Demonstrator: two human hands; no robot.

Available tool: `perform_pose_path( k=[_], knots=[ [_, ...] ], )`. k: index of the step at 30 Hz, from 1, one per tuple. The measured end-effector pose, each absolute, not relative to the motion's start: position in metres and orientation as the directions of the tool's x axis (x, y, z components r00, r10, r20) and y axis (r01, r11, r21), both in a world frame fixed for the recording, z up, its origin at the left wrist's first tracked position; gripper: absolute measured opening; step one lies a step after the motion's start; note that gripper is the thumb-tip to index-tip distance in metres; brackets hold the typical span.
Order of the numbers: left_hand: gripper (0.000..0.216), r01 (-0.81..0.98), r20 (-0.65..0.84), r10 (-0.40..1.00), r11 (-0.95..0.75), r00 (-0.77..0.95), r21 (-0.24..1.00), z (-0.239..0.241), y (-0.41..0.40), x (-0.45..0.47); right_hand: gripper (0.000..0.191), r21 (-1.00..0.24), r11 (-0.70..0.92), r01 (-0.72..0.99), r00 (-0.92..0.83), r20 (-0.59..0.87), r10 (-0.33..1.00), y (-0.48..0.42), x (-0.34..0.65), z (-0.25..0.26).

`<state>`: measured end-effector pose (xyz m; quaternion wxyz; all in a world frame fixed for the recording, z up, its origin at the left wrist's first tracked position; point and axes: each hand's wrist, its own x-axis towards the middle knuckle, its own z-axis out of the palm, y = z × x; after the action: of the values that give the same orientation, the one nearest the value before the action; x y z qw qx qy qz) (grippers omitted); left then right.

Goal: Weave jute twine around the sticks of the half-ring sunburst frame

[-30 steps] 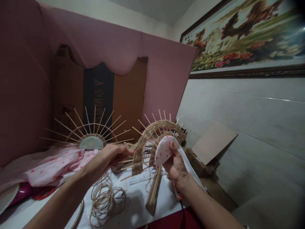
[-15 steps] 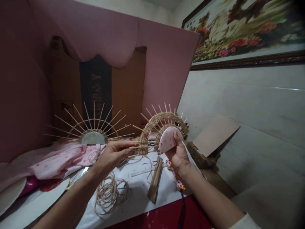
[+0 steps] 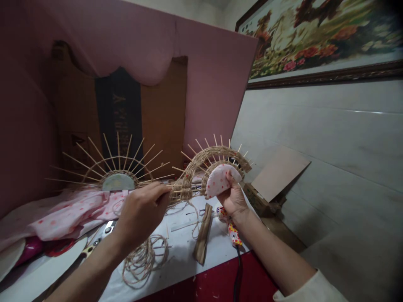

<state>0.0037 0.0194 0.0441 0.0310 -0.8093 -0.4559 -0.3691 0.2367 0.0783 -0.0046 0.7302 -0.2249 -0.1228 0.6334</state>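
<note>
A half-round woven twine piece with thin sticks fanning out of it is held up over the table. My right hand grips its pink polka-dot cloth centre, thumb on the front face. At the left end of the weave, my left hand is closed, its fingertips pinching by the end of a thin wooden stick. Its palm side is hidden. Below lies a loose coil of jute twine.
A second stick fan with a pale half-disc stands behind on the left, near pink dotted cloth. Scissors, a folded brown strip and a colourful dotted tool with a black cord lie on the table. A cardboard box stands right.
My left hand has turned from flat, outstretched fingers to a closed pinch by the stick ends. The right hand keeps its hold on the woven piece. The view has shifted slightly.
</note>
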Motion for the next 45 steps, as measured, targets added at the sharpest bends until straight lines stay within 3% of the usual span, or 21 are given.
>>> perform_pose_path(
  k=[3,12,17,19,22,24,26,29,32,39,45],
  knots=[
    [0.022,0.810,0.672,0.667,-0.562,0.322,0.170,0.038,0.015,0.012,0.026,-0.484,0.098,-0.869,0.166,-0.101,0.981,0.077,0.235,-0.006],
    [0.022,0.779,0.715,0.597,-0.616,0.363,0.119,0.025,0.013,0.022,0.027,-0.486,0.106,-0.867,0.174,-0.096,0.980,0.076,0.233,-0.004],
    [0.026,0.832,0.709,0.605,-0.553,0.363,0.047,0.028,0.012,0.019,0.028,-0.496,0.124,-0.860,0.187,-0.079,0.979,0.081,0.240,-0.003],
    [0.026,0.824,0.698,0.635,-0.554,0.329,0.115,0.030,0.011,0.018,0.028,-0.497,0.132,-0.858,0.188,-0.064,0.980,0.083,0.243,-0.004],
    [0.021,0.644,0.621,0.754,-0.586,0.212,0.492,0.036,0.010,0.017,0.028,-0.487,0.133,-0.863,0.172,-0.037,0.984,0.085,0.246,-0.004],
    [0.017,0.387,0.447,0.886,-0.458,0.123,0.801,0.041,0.012,0.015,0.028,-0.475,0.133,-0.870,0.165,-0.025,0.986,0.085,0.247,-0.005],
    [0.018,0.134,0.189,0.976,-0.203,0.111,0.970,0.045,0.016,0.011,0.026,-0.476,0.130,-0.870,0.160,-0.023,0.987,0.085,0.246,-0.005],
    [0.023,-0.077,-0.064,0.973,0.082,0.222,0.994,0.045,0.023,0.007,0.024,-0.484,0.117,-0.867,0.154,-0.037,0.987,0.083,0.245,-0.005],
    [0.021,-0.140,-0.131,0.947,0.178,0.293,0.974,0.040,0.027,0.009,0.023,-0.482,0.096,-0.871,0.139,-0.054,0.989,0.081,0.243,-0.004],
    [0.014,-0.170,-0.145,0.930,0.212,0.336,0.962,0.027,0.018,0.031,0.022,-0.464,0.043,-0.885,0.101,-0.102,0.990,0.078,0.238,-0.006],
    [0.029,-0.155,-0.109,0.969,0.145,0.223,0.977,0.023,0.017,0.030,0.022,-0.458,0.084,-0.885,0.156,-0.120,0.980,0.081,0.238,-0.007]
  ],
)
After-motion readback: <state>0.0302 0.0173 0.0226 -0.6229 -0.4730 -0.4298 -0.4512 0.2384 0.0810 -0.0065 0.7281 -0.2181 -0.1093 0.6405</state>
